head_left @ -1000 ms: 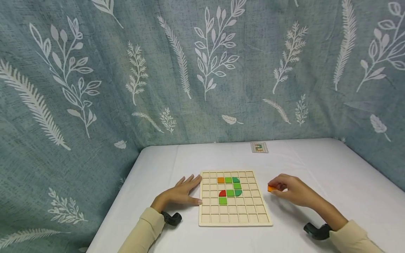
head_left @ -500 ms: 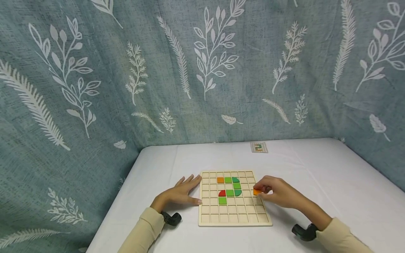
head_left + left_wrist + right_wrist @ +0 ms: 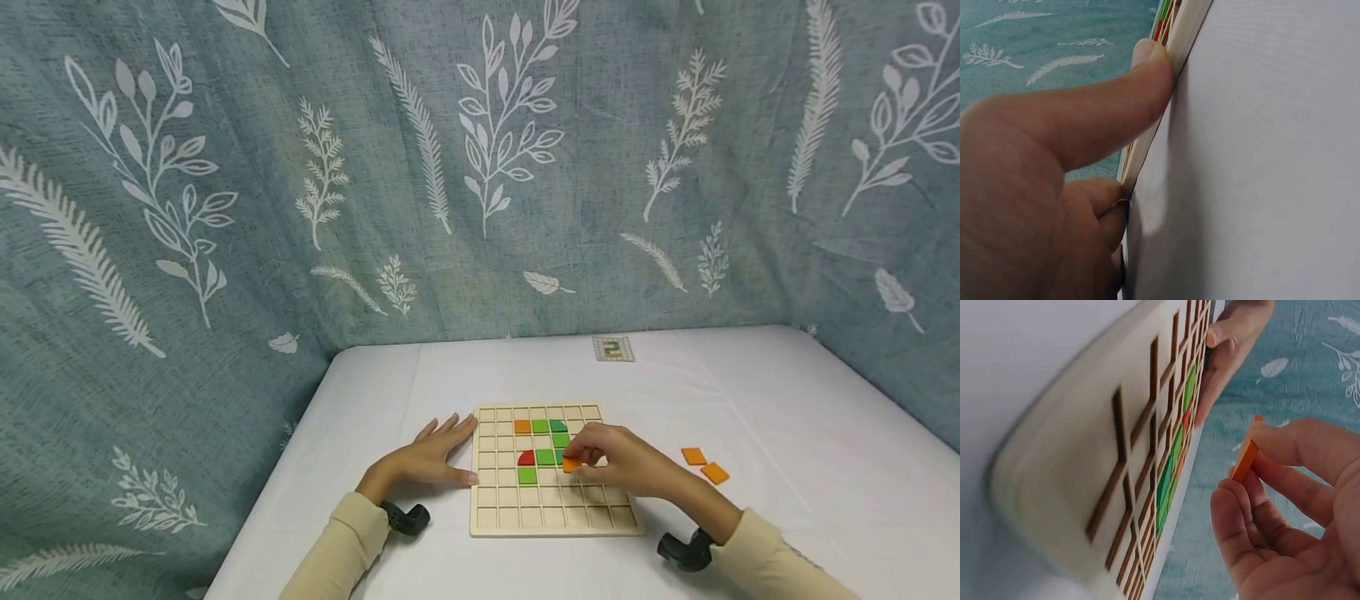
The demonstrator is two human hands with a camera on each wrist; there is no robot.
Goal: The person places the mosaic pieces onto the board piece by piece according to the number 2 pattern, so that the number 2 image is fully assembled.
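A pale wooden grid board (image 3: 510, 521) lies on the white table, with green square tiles (image 3: 528, 476), a red quarter-round tile (image 3: 527, 458), an orange tile (image 3: 522, 427) and teal rounded tiles (image 3: 558, 426) in its cells. My right hand (image 3: 622, 458) pinches an orange square tile (image 3: 1249, 453) between thumb and fingers, over the board's right half; in the head view it partly covers a teal tile. With fingers spread, my left hand (image 3: 431, 458) rests at the board's left edge. In the left wrist view its thumb (image 3: 1147, 81) touches the board's side.
Two loose orange tiles (image 3: 693, 456) lie on the table to the right of the board. A small card with a printed grid pattern (image 3: 613, 348) lies near the table's back edge. A leaf-patterned blue-green curtain (image 3: 420, 167) hangs behind and at the sides.
My right hand has moved left from beside the board to over it, carrying the orange tile. The two loose orange tiles have come into view behind it. My left hand has stayed put.
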